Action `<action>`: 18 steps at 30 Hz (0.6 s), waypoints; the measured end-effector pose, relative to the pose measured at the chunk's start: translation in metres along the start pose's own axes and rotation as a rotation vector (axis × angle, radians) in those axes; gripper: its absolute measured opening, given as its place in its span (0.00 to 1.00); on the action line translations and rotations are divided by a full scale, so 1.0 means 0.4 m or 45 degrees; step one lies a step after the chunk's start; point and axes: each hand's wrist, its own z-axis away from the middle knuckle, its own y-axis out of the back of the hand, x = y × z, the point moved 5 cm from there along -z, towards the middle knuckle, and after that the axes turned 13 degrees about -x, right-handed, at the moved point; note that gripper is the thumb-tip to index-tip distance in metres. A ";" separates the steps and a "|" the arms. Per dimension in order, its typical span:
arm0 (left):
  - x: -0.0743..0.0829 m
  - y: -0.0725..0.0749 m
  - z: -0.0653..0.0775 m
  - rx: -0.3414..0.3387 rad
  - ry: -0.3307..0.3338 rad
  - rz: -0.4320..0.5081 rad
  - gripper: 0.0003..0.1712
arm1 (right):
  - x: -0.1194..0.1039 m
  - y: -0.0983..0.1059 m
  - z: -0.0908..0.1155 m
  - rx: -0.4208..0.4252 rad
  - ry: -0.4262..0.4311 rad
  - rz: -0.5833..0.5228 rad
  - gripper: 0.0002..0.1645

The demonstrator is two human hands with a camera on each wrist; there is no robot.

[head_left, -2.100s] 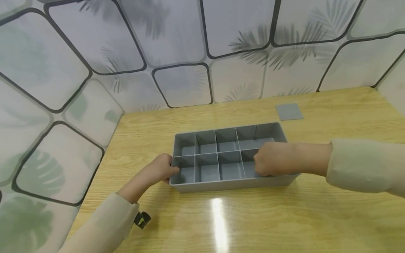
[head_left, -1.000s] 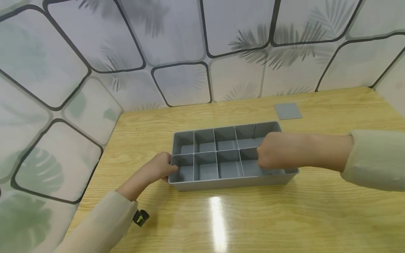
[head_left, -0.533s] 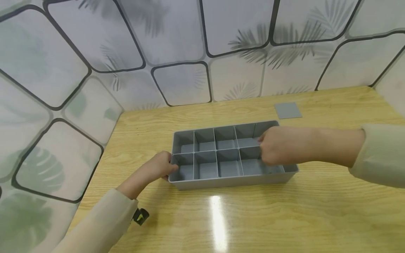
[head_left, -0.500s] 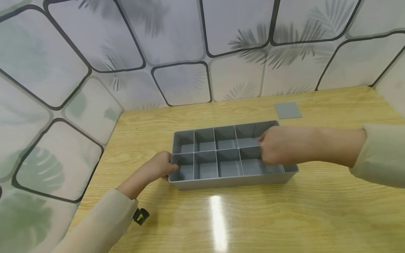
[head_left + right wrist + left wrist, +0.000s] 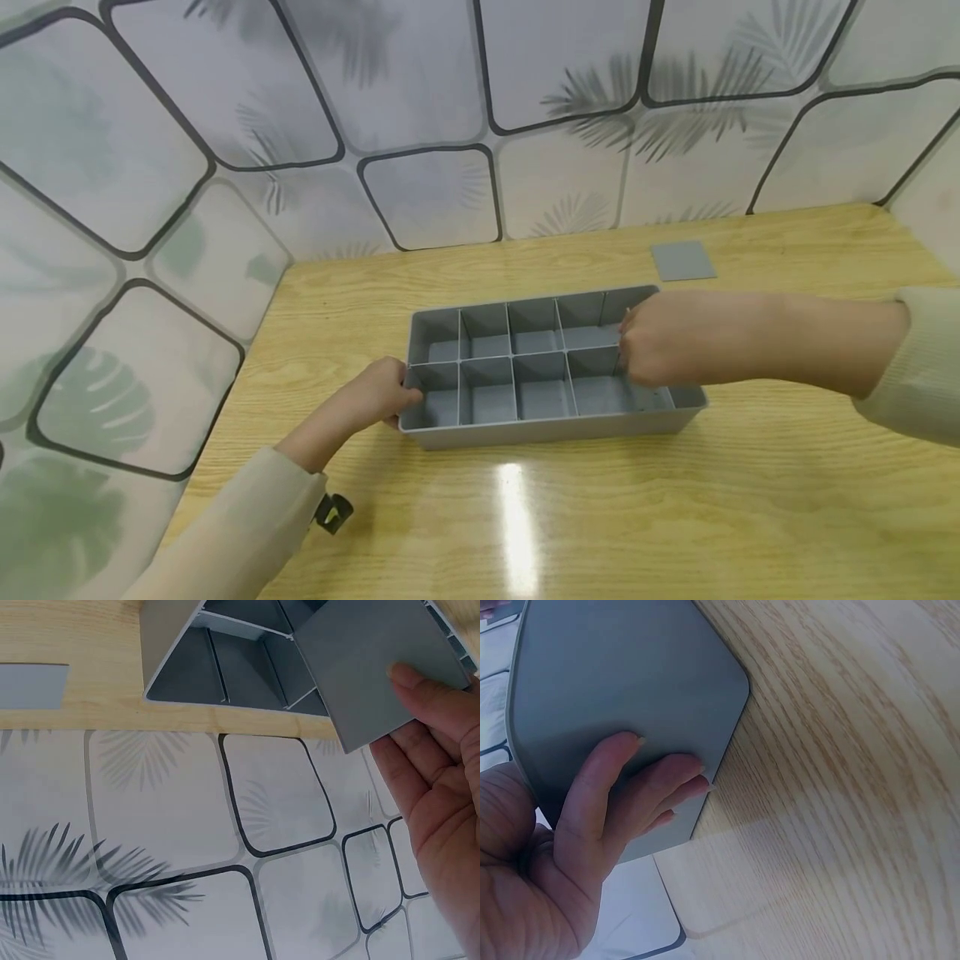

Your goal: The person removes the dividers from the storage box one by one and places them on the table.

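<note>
A long grey storage box (image 5: 551,429), split by thin dividers into two rows of compartments, stands on the wooden table. My left hand (image 5: 378,392) grips its left end, thumb over the rim. In the left wrist view the fingers (image 5: 615,787) lie against the outer end wall (image 5: 630,675). Over the box's right end is my right hand (image 5: 675,337). In the right wrist view it pinches a flat grey divider panel (image 5: 375,667) between thumb and fingers. The head view mostly hides that panel behind the hand.
A loose grey square panel (image 5: 683,261) lies flat on the table (image 5: 600,517) behind the box's right end. A patterned wall (image 5: 562,183) rises along the table's back edge. A small dark object (image 5: 333,512) sits at the left sleeve cuff.
My right hand has risen out of the right compartments and drawn back and slightly right, uncovering more of the front right compartment. My left hand keeps its grip on the box's left end.
</note>
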 end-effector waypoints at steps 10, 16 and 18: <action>-0.004 0.001 -0.005 0.005 -0.007 0.027 0.08 | 0.068 -0.014 0.020 -0.098 -0.092 -0.754 0.15; -0.005 -0.001 -0.005 0.008 0.000 0.028 0.07 | 0.125 -0.025 0.038 -0.088 -0.178 -0.926 0.16; -0.005 -0.001 -0.004 0.009 0.000 0.024 0.08 | 0.141 -0.036 0.047 -0.123 -0.224 -0.958 0.16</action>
